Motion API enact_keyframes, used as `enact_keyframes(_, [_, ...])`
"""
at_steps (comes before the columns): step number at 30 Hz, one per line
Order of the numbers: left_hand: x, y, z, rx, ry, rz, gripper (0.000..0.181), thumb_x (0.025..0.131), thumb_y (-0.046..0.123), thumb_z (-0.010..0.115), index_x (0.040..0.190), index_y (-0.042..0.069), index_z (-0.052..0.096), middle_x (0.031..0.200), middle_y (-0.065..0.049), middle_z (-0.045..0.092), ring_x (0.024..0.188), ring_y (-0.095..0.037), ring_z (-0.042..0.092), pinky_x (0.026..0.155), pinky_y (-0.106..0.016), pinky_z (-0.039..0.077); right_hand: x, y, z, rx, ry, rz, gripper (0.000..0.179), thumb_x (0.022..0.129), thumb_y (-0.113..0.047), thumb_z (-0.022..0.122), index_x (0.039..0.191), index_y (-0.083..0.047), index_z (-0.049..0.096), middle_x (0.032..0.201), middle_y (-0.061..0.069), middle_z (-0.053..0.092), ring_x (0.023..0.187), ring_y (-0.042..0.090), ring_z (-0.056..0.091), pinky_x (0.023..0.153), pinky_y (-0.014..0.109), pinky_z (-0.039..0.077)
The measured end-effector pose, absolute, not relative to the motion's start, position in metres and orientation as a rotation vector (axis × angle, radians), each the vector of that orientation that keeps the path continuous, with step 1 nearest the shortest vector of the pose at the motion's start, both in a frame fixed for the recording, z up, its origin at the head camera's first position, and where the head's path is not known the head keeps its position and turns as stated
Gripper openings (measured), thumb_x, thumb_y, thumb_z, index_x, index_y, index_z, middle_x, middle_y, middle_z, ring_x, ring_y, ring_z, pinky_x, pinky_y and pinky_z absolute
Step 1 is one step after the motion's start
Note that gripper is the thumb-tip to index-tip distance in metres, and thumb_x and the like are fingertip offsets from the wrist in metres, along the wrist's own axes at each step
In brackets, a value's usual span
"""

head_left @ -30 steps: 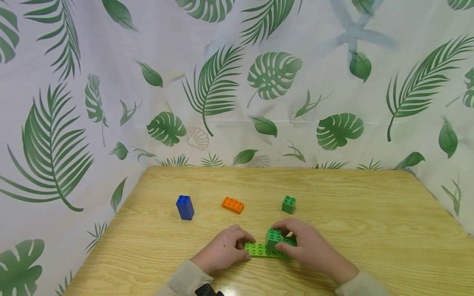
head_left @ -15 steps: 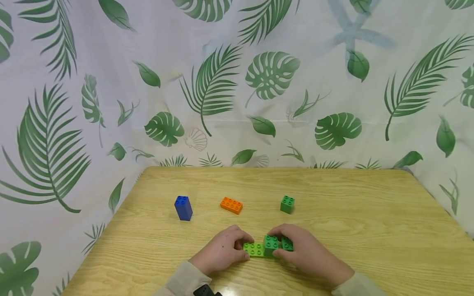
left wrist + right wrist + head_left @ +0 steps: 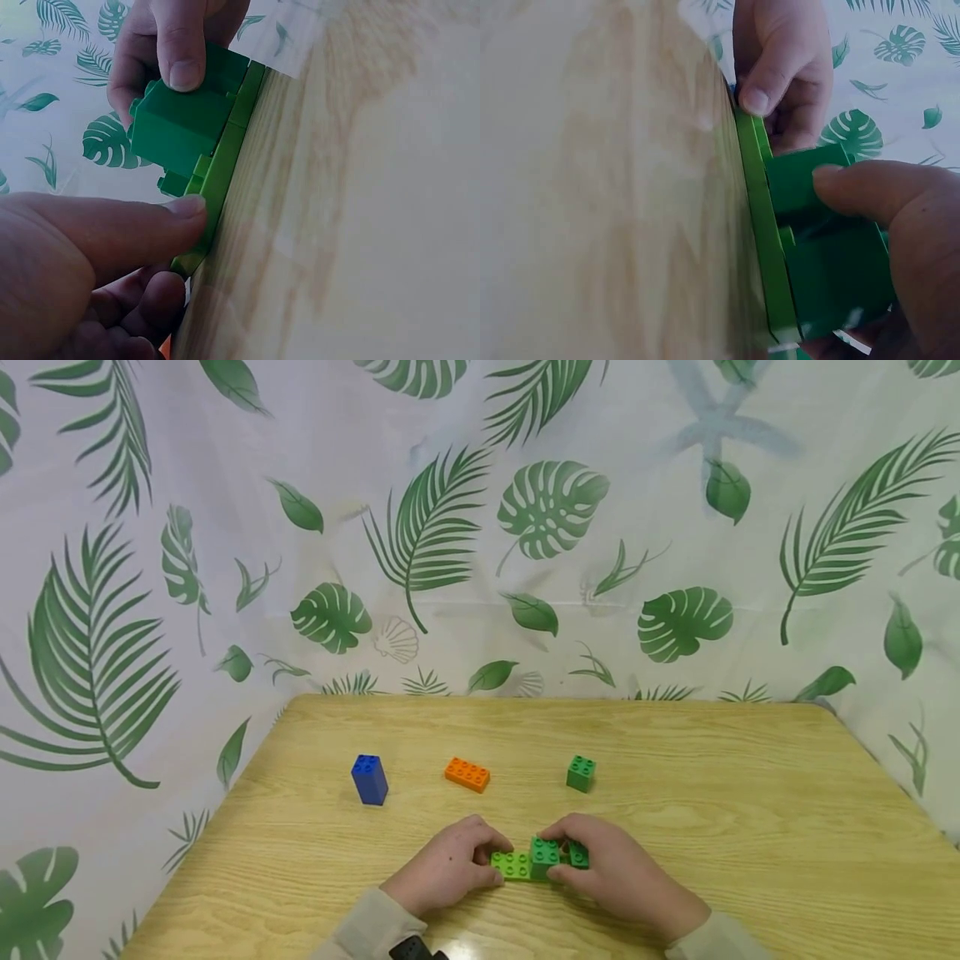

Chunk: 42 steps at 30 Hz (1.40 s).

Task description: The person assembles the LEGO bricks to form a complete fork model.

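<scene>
My left hand (image 3: 450, 867) pinches the left end of a long lime green toy brick base (image 3: 512, 865) lying low on the table. The right hand (image 3: 626, 875) holds a green toy brick (image 3: 543, 858) between thumb and fingers, down on the lime base. A second green brick (image 3: 579, 855) sits on the base to its right, partly hidden by the right hand. In the right wrist view a small gap with a lime stud shows between the held brick (image 3: 799, 178) and the nearer green brick (image 3: 840, 274). The left thumb (image 3: 161, 223) presses the base's side in the left wrist view.
Beyond the hands stand a tall blue block (image 3: 370, 780), an orange brick (image 3: 467, 774) lying flat and another small green brick (image 3: 581, 773). A leaf-printed cloth (image 3: 480, 527) hangs behind the wooden table (image 3: 712, 777). A black strap-like item (image 3: 410, 948) shows at the left sleeve.
The right hand has lowered the green brick from tilted above the lime base to level on it. In the last half second the hands have hardly moved; the left keeps its grip.
</scene>
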<state>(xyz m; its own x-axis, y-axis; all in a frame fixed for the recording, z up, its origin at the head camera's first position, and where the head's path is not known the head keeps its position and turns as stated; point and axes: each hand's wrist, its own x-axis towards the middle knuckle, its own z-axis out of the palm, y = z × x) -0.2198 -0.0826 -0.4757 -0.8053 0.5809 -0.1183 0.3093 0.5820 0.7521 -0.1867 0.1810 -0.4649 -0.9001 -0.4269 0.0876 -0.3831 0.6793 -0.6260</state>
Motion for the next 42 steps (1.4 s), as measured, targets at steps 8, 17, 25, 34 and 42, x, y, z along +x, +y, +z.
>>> enact_keyframes(8, [-0.220, -0.082, -0.474, 0.725, 2.475, 1.066, 0.027, 0.092, 0.020, 0.076, 0.118, 0.024, 0.072, 0.095, 0.010, 0.056, 0.084, -0.009, 0.053, 0.074, -0.027, 0.046, -0.188, 0.177, -0.463, -0.668, 2.853, -0.996, 0.030, 0.089, -0.030, 0.079, 0.117, -0.027, 0.068, 0.115, -0.015, 0.063, 0.104, 0.010, 0.059, 0.091, 0.044, 0.050])
enact_keyframes(17, [-0.215, -0.085, -0.480, 0.686, 2.446, 1.091, 0.027, 0.092, 0.021, 0.076, 0.118, 0.024, 0.072, 0.095, 0.008, 0.056, 0.084, -0.009, 0.053, 0.075, -0.028, 0.045, -0.190, 0.178, -0.471, -0.667, 2.768, -1.040, 0.036, 0.091, -0.039, 0.077, 0.122, -0.024, 0.070, 0.122, -0.008, 0.065, 0.113, 0.020, 0.060, 0.096, 0.051, 0.047])
enact_keyframes(25, [-0.217, -0.083, -0.476, 0.689, 2.457, 1.082, 0.028, 0.091, 0.022, 0.077, 0.119, 0.026, 0.072, 0.097, 0.010, 0.057, 0.085, -0.009, 0.054, 0.075, -0.028, 0.046, -0.190, 0.181, -0.468, -0.611, 2.740, -1.078, 0.036, 0.090, -0.041, 0.077, 0.121, -0.026, 0.069, 0.120, -0.010, 0.064, 0.107, 0.015, 0.059, 0.093, 0.050, 0.048])
enact_keyframes(34, [-0.217, -0.081, -0.472, 0.701, 2.473, 1.066, 0.027, 0.091, 0.021, 0.076, 0.118, 0.024, 0.072, 0.096, 0.010, 0.056, 0.084, -0.009, 0.053, 0.075, -0.028, 0.045, -0.191, 0.183, -0.466, -0.581, 2.718, -1.088, 0.037, 0.091, -0.041, 0.076, 0.123, -0.025, 0.067, 0.122, -0.009, 0.063, 0.110, 0.015, 0.058, 0.096, 0.050, 0.047])
enact_keyframes(42, [-0.218, -0.081, -0.476, 0.706, 2.470, 1.070, 0.027, 0.091, 0.022, 0.076, 0.117, 0.025, 0.072, 0.096, 0.009, 0.056, 0.085, -0.010, 0.053, 0.075, -0.028, 0.045, -0.189, 0.191, -0.467, -0.623, 2.672, -1.169, 0.038, 0.095, -0.048, 0.069, 0.125, -0.026, 0.067, 0.118, -0.013, 0.063, 0.110, 0.013, 0.059, 0.095, 0.045, 0.048])
